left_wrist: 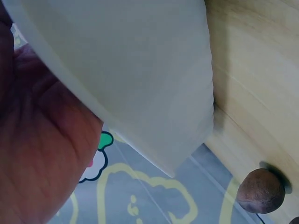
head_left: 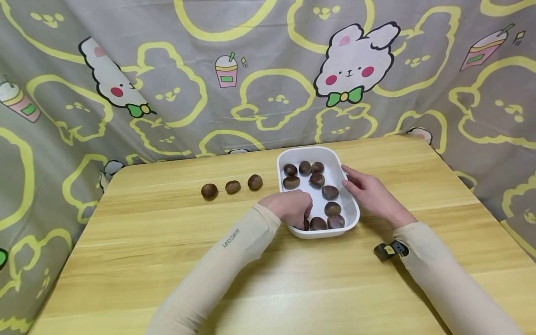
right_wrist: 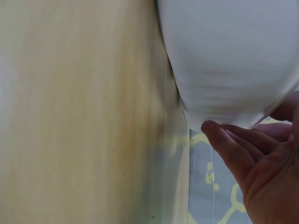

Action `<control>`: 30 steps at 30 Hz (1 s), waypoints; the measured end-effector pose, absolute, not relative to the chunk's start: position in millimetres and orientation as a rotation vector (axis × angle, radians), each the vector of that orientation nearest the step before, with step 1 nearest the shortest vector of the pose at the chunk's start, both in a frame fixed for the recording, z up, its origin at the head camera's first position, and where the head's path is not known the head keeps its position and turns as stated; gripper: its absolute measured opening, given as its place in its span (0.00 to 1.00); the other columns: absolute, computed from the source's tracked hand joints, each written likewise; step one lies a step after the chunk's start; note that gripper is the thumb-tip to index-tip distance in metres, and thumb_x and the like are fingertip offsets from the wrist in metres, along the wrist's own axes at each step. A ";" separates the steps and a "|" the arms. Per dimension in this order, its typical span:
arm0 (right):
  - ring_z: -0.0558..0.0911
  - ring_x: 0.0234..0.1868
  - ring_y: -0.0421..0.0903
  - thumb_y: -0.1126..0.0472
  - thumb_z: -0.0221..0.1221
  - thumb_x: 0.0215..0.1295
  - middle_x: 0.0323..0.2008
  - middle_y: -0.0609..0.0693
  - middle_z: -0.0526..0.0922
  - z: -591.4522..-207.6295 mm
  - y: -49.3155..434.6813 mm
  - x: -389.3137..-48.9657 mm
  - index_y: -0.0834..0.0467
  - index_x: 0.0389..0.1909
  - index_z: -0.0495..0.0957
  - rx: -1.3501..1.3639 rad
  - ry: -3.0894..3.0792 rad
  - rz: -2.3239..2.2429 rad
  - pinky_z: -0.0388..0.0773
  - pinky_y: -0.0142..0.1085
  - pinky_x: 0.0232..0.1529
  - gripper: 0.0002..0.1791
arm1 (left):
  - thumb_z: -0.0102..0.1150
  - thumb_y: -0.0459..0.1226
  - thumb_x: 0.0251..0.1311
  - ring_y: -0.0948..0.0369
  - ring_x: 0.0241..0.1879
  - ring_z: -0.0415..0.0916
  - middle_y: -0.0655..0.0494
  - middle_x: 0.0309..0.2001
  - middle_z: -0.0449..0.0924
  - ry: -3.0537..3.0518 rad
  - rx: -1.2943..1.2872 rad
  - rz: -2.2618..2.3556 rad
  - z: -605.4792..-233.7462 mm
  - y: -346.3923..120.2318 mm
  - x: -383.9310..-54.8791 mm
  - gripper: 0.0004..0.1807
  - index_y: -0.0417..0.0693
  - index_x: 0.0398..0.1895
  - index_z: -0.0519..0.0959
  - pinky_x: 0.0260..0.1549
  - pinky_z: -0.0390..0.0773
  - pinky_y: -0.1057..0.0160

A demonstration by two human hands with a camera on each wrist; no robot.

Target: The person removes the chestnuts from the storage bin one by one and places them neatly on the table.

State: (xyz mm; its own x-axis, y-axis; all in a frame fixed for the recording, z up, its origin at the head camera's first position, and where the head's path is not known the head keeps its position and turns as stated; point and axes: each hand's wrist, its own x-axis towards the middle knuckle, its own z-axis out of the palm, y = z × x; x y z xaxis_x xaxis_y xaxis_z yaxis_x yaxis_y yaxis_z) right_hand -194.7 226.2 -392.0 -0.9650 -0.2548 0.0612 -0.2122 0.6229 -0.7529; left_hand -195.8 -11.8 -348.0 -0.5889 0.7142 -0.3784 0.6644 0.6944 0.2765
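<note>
Left hand (head_left: 291, 208) on chestnut (head_left: 307, 225) in white tray (head_left: 316, 203); left sleeve (head_left: 234, 253) reads "LetsSlim"

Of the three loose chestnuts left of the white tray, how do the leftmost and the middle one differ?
Size: the leftmost chestnut looks larger than the middle chestnut.
Shape: the leftmost chestnut shows a rounder outline; the middle chestnut looks like a flatter oval.
Place: the leftmost chestnut ends the row, while the middle chestnut has a neighbour on each side.
Shared: both are brown and rest on the wooden table.
</note>
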 end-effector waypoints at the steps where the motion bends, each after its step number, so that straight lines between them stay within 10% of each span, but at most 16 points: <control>1: 0.72 0.62 0.61 0.56 0.49 0.77 0.64 0.67 0.69 -392.0 226.3 -195.1 0.62 0.74 0.57 -0.401 2.788 -1.279 0.66 0.53 0.61 0.30 | 0.69 0.31 0.50 0.65 0.27 0.73 0.62 0.23 0.77 2.442 1.072 0.152 -347.9 -12.3 -196.2 0.05 0.49 0.25 0.82 0.27 0.73 0.70; 30: 0.74 0.60 0.61 0.55 0.49 0.77 0.61 0.68 0.72 -390.2 223.7 -194.0 0.61 0.74 0.57 -0.394 2.793 -1.259 0.69 0.54 0.59 0.30 | 0.73 0.37 0.53 0.65 0.37 0.76 0.61 0.34 0.79 2.449 1.120 0.625 -345.5 -32.0 -198.1 0.11 0.46 0.38 0.82 0.40 0.72 0.71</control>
State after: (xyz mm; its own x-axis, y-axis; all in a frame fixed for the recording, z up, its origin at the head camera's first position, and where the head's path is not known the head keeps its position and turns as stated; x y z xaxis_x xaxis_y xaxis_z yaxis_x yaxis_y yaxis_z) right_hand -194.0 223.7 -390.2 -0.9661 -0.2519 0.0564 -0.2090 0.6353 -0.7434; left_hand -198.1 -32.0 -345.5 -0.6127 0.7761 -0.1493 0.6095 0.5843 0.5358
